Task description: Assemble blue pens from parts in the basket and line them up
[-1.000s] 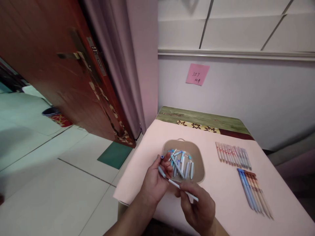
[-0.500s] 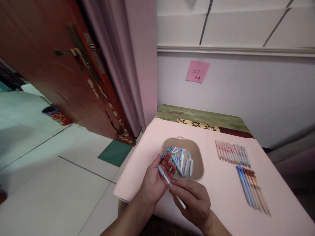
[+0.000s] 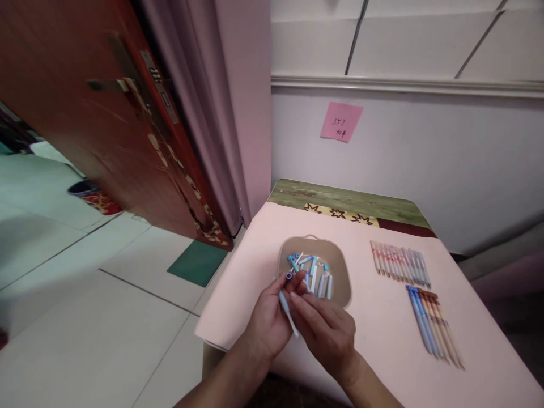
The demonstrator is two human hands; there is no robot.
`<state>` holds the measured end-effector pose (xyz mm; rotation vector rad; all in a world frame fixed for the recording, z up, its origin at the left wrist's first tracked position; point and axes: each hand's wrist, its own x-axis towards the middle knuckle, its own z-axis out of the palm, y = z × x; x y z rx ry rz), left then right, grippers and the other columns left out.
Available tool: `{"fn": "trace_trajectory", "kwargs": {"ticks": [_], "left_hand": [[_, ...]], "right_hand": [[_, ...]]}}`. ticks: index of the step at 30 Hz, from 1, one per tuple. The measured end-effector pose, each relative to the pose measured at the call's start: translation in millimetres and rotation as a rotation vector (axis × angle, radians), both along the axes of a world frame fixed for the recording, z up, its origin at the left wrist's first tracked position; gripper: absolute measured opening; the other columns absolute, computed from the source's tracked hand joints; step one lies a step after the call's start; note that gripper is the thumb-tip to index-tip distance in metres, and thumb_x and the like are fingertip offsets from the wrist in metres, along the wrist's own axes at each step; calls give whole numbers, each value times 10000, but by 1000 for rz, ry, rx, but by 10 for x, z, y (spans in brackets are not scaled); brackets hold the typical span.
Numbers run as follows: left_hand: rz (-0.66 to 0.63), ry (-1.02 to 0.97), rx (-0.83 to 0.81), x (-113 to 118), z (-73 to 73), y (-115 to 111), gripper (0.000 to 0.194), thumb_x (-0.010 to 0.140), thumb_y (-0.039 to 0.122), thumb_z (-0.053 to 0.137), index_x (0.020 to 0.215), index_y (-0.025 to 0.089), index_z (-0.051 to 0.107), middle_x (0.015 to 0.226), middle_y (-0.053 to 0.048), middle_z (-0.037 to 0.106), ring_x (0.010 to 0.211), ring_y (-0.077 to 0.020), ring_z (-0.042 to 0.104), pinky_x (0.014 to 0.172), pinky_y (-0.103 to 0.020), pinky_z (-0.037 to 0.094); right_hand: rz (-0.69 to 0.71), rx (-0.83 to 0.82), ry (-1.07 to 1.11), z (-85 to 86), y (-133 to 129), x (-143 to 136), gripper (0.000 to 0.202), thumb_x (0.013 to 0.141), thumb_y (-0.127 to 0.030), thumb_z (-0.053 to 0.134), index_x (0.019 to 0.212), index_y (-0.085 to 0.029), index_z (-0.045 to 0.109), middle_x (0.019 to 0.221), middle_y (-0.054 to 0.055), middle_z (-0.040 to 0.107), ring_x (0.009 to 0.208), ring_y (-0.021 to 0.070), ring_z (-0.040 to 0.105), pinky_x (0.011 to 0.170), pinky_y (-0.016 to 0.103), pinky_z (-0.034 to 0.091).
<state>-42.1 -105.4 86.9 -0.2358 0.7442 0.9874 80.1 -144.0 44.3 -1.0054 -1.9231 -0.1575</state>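
Over the near edge of a beige bin (image 3: 342, 266), my left hand (image 3: 270, 317) is closed on a light blue pen piece (image 3: 284, 301) with a thin white end pointing down toward me. A short dark blue, hollow-ended pen part (image 3: 289, 276) sits at the left thumb tip. My right hand (image 3: 325, 328) is against the left fingers, its own fingers pressed together; whatever they hold is hidden. Inside the bin lie several loose blue and white pen parts (image 3: 313, 269) and small turquoise pieces (image 3: 293, 259).
To the right, pale pens with reddish marks (image 3: 399, 263) lie in a row. Nearer me is a row of blue and brown pens (image 3: 433, 326). A pink cover (image 3: 374, 351) lies on the table. A pink note (image 3: 341, 122) is on the wall; a door (image 3: 106, 124) stands left.
My right hand has moved up and left, closer to the left fingers. The long white lower part of the pen no longer shows beyond the right hand; a shorter white end is visible.
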Motion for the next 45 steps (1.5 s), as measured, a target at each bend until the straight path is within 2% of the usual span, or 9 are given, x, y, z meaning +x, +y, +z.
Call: {"fn": "trace_trajectory", "kwargs": {"ticks": [6, 10, 14, 20, 24, 29, 34, 40, 45], "left_hand": [[-49, 20, -41, 27, -25, -25, 163, 859, 152, 533, 819, 60, 661, 697, -104, 715, 588, -153, 657, 521, -212, 520], [-97, -12, -37, 34, -76, -44, 172, 853, 164, 556, 813, 42, 671, 700, -117, 712, 630, -139, 668, 556, -174, 527], [-110, -22, -65, 37, -102, -57, 194, 857, 190, 565, 809, 40, 678, 686, -117, 707, 595, -105, 653, 496, -121, 482], [-104, 11, -41, 50, -143, -31, 184, 817, 237, 622, 781, 62, 670, 696, -116, 713, 628, -159, 670, 624, -230, 536], [24, 64, 54, 12, -197, 20, 121, 832, 194, 600, 745, 120, 635, 844, -115, 732, 748, -198, 686, 709, -321, 543], [73, 171, 137, -18, -240, 9, 90, 856, 177, 582, 818, 118, 638, 871, -114, 727, 738, -178, 679, 695, -313, 545], [80, 280, 212, 14, -254, -43, 85, 819, 187, 637, 821, 103, 652, 898, -134, 725, 746, -181, 681, 740, -320, 551], [67, 367, 316, 56, -283, -91, 179, 724, 215, 738, 852, 105, 678, 908, -121, 727, 795, -184, 676, 754, -293, 535], [46, 417, 392, 109, -290, -131, 211, 697, 233, 763, 837, 103, 673, 867, -94, 717, 789, -177, 663, 737, -280, 532]], "right_hand": [[14, 0, -44, -2, 61, 4, 326, 845, -101, 613, 1130, -252, 661, 913, 30, 732, 777, 135, 674, 700, 251, 529], [119, 3, -73, 18, 73, 19, 314, 859, -102, 588, 1136, -233, 658, 950, 43, 730, 831, 149, 671, 714, 270, 537], [223, 7, -76, 4, 112, 46, 270, 850, -114, 604, 1096, -210, 661, 938, 36, 732, 853, 149, 668, 707, 277, 536], [254, 22, 15, 18, 38, 3, 214, 845, -130, 536, 1037, -209, 590, 1003, 67, 725, 959, 170, 670, 818, 313, 547], [134, -51, 245, 136, -66, 13, 306, 790, -103, 521, 1075, -216, 507, 986, 72, 717, 941, 189, 678, 802, 341, 559], [-155, -157, 88, 215, 20, 195, 165, 820, -190, 595, 980, -219, 624, 818, 37, 707, 712, 167, 668, 657, 273, 511], [-220, -186, -19, 161, 97, 292, 125, 847, -239, 602, 949, -232, 673, 777, 21, 700, 695, 157, 645, 674, 273, 462], [-211, -187, -34, 151, 94, 250, 123, 856, -246, 608, 956, -245, 679, 800, 21, 703, 711, 158, 634, 682, 282, 432], [-226, -203, -50, 152, 93, 227, 200, 864, -265, 615, 1052, -283, 680, 808, 11, 693, 713, 146, 628, 681, 273, 418]]}}
